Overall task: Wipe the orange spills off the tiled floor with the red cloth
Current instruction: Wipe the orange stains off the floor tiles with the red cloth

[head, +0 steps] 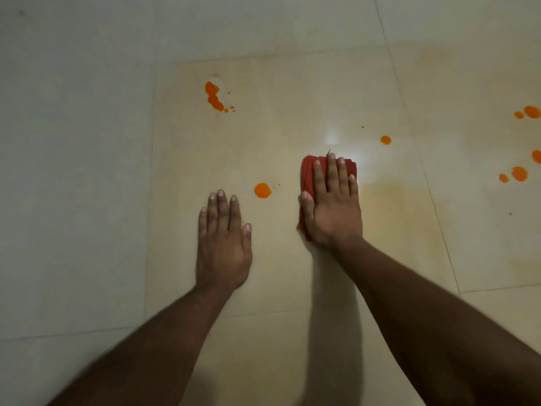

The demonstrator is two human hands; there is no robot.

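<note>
Under R hand [332, 206] | red cloth [307, 171] flat | long axis fwd

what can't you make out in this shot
Head view:
- Floor under the red cloth: covered by it and the right hand.
- Spills at the right edge: cut off by the frame.
- Floor under the left hand: covered by the flat palm.
</note>
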